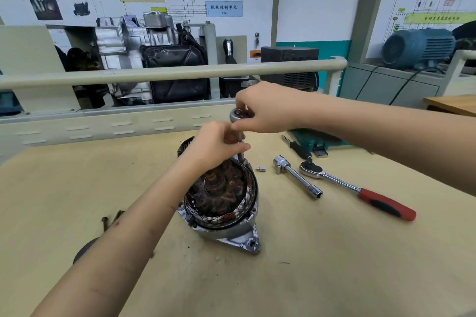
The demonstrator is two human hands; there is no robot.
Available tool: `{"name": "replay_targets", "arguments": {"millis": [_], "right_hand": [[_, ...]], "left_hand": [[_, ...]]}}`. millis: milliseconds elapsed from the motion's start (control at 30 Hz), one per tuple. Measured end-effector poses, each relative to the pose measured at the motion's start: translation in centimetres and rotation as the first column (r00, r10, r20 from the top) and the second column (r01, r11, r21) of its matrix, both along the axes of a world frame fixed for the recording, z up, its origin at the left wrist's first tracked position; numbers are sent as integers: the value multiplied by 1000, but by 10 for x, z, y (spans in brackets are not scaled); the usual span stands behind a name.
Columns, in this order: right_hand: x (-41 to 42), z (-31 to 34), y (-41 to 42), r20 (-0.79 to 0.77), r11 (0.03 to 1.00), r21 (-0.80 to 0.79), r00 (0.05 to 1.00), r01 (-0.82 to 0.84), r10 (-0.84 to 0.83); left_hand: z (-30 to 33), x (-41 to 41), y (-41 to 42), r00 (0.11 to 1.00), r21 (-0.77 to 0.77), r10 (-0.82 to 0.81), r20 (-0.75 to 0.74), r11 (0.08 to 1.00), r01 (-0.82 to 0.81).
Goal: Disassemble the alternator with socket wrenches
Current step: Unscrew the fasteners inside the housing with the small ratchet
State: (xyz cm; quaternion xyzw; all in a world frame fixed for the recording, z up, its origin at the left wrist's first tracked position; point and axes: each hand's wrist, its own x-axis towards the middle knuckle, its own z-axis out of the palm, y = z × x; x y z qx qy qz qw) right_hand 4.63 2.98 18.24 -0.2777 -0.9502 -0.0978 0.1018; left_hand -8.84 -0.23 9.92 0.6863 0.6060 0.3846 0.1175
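- Alternator sits near the middle of the pale wooden workbench, open end up, with its copper stator windings and rusty rotor exposed; a mounting lug of the aluminium housing points toward the camera.
- Left hand is over the far rim of the alternator, fingers curled around a slim vertical shaft that runs down to the housing edge.
- Right hand is just above the left one, fingers curled on the chrome ratchet head at the top of that shaft; the rest of this wrench is hidden by the hand.
- To the right of the alternator, a small loose socket lies on the bench.
- Beside it lies a chrome extension bar with a socket on each end.
- Further right lies a ratchet wrench with a red and black handle, its head close to the extension bar.
- Behind these, a black-handled driver lies next to a green tool case at the bench's far edge.
- Left of the alternator, partly hidden by the left forearm, lie a couple of dark long bolts and a dark round part, which I cannot identify.
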Motion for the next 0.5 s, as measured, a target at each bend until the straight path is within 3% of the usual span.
{"name": "replay_targets", "arguments": {"millis": [100,200,267,433,500], "right_hand": [[2,4,-2,28,997,-63,999,-43,45],[0,2,-3,52,995,89,997,45,-49],[0,-2,-5,-5,993,75,996,89,-89],[0,1,-7,-14,997,-78,1000,-5,4],[-2,2,-7,16,1000,-10,1000,3,-3]], "left_hand": [[1,-2,-3,999,-62,-29,39,998,32],[1,5,1,983,49,110,-149,993,-104],[0,8,1,965,106,168,-202,983,-149],[3,1,-6,1000,-40,-13,3,999,13],[3,2,-4,995,-6,40,-93,999,-40]]}}
